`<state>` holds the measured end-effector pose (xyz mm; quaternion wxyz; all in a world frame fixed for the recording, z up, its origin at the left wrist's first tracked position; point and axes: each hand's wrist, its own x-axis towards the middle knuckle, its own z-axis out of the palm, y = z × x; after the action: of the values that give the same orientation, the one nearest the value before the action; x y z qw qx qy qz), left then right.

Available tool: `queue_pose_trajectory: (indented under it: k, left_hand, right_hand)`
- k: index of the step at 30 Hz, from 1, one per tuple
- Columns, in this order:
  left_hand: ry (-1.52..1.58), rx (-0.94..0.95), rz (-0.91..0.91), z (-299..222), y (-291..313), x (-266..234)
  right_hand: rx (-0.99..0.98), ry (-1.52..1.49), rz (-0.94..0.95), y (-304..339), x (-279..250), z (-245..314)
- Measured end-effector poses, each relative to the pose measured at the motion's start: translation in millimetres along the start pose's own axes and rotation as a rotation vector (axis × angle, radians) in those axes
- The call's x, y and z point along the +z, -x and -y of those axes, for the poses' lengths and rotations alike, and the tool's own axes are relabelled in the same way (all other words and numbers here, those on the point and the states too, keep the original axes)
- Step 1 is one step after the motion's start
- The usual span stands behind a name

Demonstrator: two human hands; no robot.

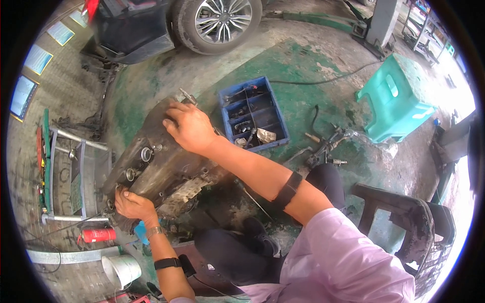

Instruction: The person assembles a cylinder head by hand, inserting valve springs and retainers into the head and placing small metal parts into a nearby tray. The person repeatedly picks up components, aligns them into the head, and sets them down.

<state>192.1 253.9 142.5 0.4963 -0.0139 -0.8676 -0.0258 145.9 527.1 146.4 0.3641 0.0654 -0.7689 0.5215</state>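
1. We see one dirty, brown-gray metal part (169, 161), left of one blue tray (277, 109).
2. Our left hand (135, 204) grips its near end; our right hand (193, 127) touches its top, grip unclear.
3. One green stool (401, 103).

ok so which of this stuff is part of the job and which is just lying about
Part of the job:
- casing, under the left hand and right hand
- probably the blue tray of small parts beside it

Seemingly just about:
- stool
- extinguisher
- bucket
- car
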Motion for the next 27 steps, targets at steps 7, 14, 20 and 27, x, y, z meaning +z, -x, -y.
queue_pose_trajectory:
  k: [7, 14, 20, 27]
  left_hand:
    - [0.026, 0.027, -0.044, 7.1, 2.7, 8.0]
    - [0.050, -0.041, -0.031, 9.6, 6.0, 9.6]
    - [0.075, -0.012, -0.061, 11.1, 6.7, 13.4]
    - [0.074, 0.006, -0.065, 6.0, 5.7, 5.5]
  right_hand:
    - [-0.046, 0.051, -0.019, 20.6, -9.0, -2.8]
    - [-0.022, 0.077, -0.022, 56.8, -14.5, -4.4]
    - [0.026, 0.124, -0.004, 81.6, -17.7, -0.7]
    - [-0.010, 0.185, 0.328, 82.8, -79.6, -15.8]
